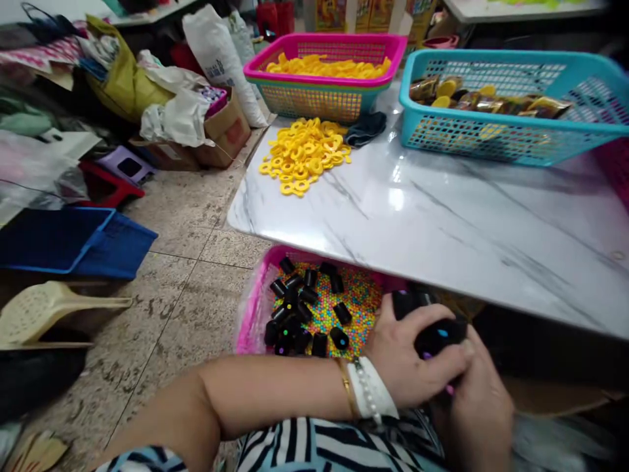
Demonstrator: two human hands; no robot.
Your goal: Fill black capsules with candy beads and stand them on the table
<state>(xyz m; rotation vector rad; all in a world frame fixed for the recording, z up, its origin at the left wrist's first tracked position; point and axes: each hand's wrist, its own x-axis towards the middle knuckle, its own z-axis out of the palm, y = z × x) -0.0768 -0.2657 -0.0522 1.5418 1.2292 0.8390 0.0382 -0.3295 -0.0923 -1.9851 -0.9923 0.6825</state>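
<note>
My left hand (400, 357), with bracelets and a white band at the wrist, is closed over several small black plastic cylinders (439, 334). My right hand (484, 396) is wrapped around the same bunch from the other side, its fingers partly hidden. Blue and purple spots show on the black pieces between my hands. Just left of them is a pink basket (246, 321) lined with clear plastic. Inside it lie tiny multicoloured beads (363, 298) and more black cylinders (308, 295), some with a coloured spot at the end.
Above the basket juts a white marbled table (393, 223). On it are a heap of yellow ring-shaped pieces (307, 154), a dark cloth (366, 129), stacked baskets (324, 82) of yellow pieces and a blue basket (491, 134) of wrapped items. Stools and a blue crate (122, 242) stand left.
</note>
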